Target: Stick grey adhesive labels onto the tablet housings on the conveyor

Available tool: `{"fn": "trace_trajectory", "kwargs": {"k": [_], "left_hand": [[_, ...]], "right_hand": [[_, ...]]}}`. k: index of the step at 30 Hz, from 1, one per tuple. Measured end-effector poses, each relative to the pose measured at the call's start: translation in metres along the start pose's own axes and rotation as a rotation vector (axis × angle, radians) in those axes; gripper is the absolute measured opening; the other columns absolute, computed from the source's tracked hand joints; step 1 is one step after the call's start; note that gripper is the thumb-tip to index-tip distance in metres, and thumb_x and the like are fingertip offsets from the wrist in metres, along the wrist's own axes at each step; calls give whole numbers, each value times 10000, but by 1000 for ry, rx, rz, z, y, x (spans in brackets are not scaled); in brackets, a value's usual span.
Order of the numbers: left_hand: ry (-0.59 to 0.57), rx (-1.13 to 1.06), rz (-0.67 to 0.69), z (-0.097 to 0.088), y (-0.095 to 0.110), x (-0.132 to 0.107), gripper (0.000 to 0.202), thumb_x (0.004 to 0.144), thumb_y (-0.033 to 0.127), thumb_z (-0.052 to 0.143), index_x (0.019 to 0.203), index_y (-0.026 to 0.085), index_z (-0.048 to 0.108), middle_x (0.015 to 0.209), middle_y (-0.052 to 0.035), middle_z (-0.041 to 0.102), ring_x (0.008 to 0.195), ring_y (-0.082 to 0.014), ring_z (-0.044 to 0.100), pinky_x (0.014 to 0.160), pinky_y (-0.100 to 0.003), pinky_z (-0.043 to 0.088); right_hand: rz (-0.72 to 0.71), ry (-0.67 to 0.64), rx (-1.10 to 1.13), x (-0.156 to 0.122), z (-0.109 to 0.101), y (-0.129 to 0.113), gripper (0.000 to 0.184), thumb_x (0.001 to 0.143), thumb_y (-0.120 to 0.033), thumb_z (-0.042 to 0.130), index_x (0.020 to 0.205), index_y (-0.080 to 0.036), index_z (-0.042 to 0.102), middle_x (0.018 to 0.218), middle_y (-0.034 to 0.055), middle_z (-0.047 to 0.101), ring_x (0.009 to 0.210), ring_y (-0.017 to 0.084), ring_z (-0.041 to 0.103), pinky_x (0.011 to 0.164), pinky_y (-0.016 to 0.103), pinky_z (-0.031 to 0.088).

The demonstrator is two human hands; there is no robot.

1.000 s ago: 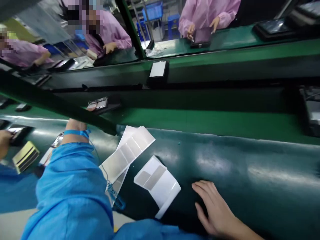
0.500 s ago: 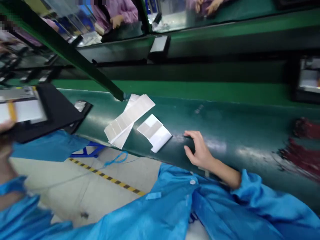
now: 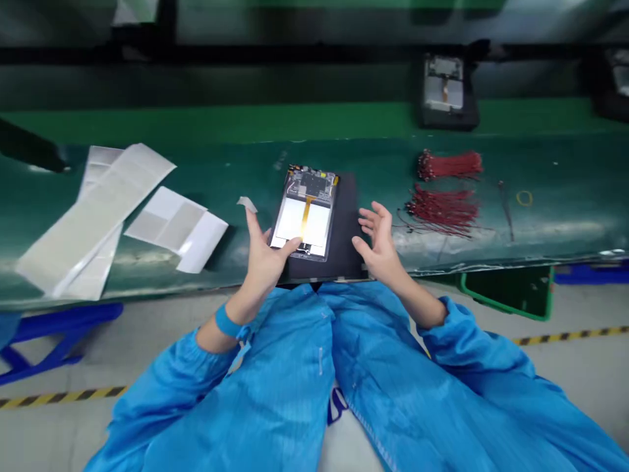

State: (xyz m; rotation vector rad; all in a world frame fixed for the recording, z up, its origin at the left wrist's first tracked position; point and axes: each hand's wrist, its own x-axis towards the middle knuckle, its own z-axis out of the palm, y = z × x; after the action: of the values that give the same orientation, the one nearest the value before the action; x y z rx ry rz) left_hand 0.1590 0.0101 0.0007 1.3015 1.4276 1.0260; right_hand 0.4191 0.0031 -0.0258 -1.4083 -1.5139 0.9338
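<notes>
An opened tablet (image 3: 317, 223) with bare circuit board, silvery-white battery area and orange ribbon cable lies on a black pad (image 3: 345, 226) at the bench's front edge. My left hand (image 3: 265, 259) grips its lower left corner, thumb on top and some fingers hidden at the side. The left index finger points away, with a small pale sticker (image 3: 247, 204) at its tip. My right hand (image 3: 381, 246) is open, fingers apart and curved, beside the pad's right edge, holding nothing.
Sheets of pale labels (image 3: 98, 219) and a smaller label sheet (image 3: 177, 228) lie left. Two bundles of red wires (image 3: 445, 208) and a yellow rubber band (image 3: 524, 198) lie right. Another opened device (image 3: 443, 92) sits farther back. A green bin (image 3: 511, 298) is below the bench.
The view has swung right. My left hand has brought the tablet and black pad from the far left to the bench in front of me. My right hand is now beside the pad.
</notes>
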Motion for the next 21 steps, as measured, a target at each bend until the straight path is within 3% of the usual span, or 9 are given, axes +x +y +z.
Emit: {"fn": "trace_trajectory", "kwargs": {"k": [2, 6, 9, 11, 13, 15, 17, 19, 21], "left_hand": [[17, 252, 22, 7, -6, -9, 1323, 873, 620, 793, 1718, 163, -117, 1215, -167, 710, 1053, -328, 738, 847, -392, 595], [-25, 734, 164, -7, -8, -32, 828, 972, 522, 680, 1619, 100, 384, 992, -130, 713, 871, -298, 695, 628, -300, 443], [-56, 860, 266, -8, -5, -37, 811, 986, 502, 655, 1615, 60, 397, 955, -134, 699, 831, -288, 656, 570, -305, 334], [-39, 739, 240, -9, 3, -36, 844, 964, 499, 700, 1645, 122, 374, 888, -79, 672, 737, -241, 598, 574, -302, 320], [-107, 361, 132, -12, 15, -34, 701, 972, 512, 696, 1564, 202, 486, 760, -10, 588, 620, -183, 494, 573, -289, 332], [-278, -118, -32, -17, 26, -31, 509, 997, 566, 641, 1359, 208, 630, 637, 27, 460, 542, -153, 389, 544, -277, 320], [-447, -447, -201, -21, 30, -28, 488, 1016, 632, 576, 1173, 184, 688, 574, 43, 356, 503, -138, 311, 508, -268, 277], [-532, -546, -305, -22, 29, -25, 528, 1031, 662, 534, 1089, 166, 706, 555, 50, 313, 486, -124, 261, 491, -262, 240], [-537, -520, -314, -23, 26, -22, 548, 1046, 660, 512, 1069, 154, 721, 557, 42, 329, 489, -118, 258, 493, -262, 219]], "right_hand": [[29, -7, 14, -3, -1, 10, 803, 971, -417, 584, 1614, -289, 120, 1655, 189, 391, 1464, 286, 514, 1226, 581, 463], [-7, 78, 36, 1, 19, 10, 799, 1000, -495, 541, 1622, -280, 87, 1722, 188, 272, 1567, 299, 408, 1285, 598, 396], [-26, 130, -25, 10, 27, 4, 765, 1014, -495, 511, 1617, -262, 103, 1710, 186, 274, 1566, 299, 393, 1272, 593, 410], [-30, 151, -56, 16, 18, -4, 701, 1023, -500, 509, 1596, -264, 180, 1659, 174, 365, 1501, 299, 457, 1212, 584, 470], [-67, 134, -49, 19, 2, -17, 564, 1035, -498, 525, 1518, -265, 347, 1546, 143, 504, 1403, 288, 543, 1151, 548, 517], [-103, 43, -1, 21, -13, -32, 410, 1047, -481, 551, 1386, -254, 507, 1387, 102, 617, 1296, 260, 613, 1096, 490, 544], [-70, -110, 85, 21, -23, -46, 351, 1044, -466, 593, 1304, -230, 582, 1234, 69, 670, 1167, 220, 654, 1006, 418, 566], [9, -271, 178, 21, -24, -58, 372, 1030, -473, 630, 1284, -202, 604, 1153, 53, 687, 1044, 179, 659, 905, 354, 564], [99, -412, 252, 19, -19, -68, 393, 1018, -500, 648, 1252, -185, 623, 1099, 43, 700, 940, 146, 649, 828, 311, 543]]}}
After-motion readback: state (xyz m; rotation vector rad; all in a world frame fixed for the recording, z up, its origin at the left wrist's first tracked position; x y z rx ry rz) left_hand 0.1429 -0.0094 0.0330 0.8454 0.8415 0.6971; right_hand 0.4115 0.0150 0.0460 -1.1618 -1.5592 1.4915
